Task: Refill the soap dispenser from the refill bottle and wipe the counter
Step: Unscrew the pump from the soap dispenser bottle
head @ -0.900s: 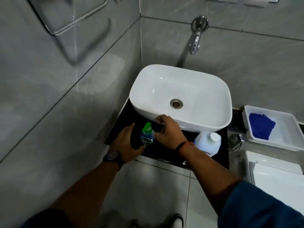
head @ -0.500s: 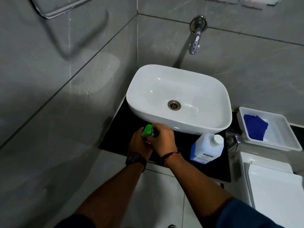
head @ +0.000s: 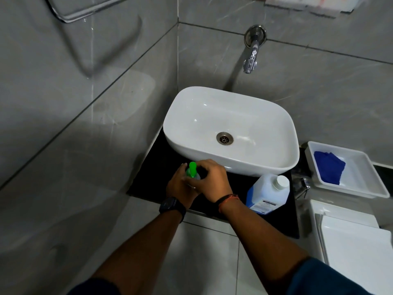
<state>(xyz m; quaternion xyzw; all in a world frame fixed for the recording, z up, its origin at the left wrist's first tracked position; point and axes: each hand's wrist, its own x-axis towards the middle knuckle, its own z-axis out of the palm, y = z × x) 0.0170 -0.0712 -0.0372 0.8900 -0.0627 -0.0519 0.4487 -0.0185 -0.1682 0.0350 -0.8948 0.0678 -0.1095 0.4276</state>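
The soap dispenser (head: 192,170), a small bottle with a bright green pump head, stands on the black counter (head: 148,179) in front of the basin. My left hand (head: 180,186) wraps its body from the left. My right hand (head: 210,180) closes over its neck and pump collar from the right, so most of the bottle is hidden. The refill bottle (head: 268,193), translucent white with blue liquid and a white cap, stands capped on the counter to the right of my hands. A blue cloth (head: 328,167) lies in a white tray (head: 361,188).
The white basin (head: 229,116) fills the back of the counter under a chrome wall tap (head: 252,58). A white toilet cistern (head: 350,241) sits at the lower right, below the tray. Grey tiled walls close in on the left and behind.
My two hands have closed together around the dispenser, where earlier they were at either side of it. The view has shifted slightly; the refill bottle has not moved.
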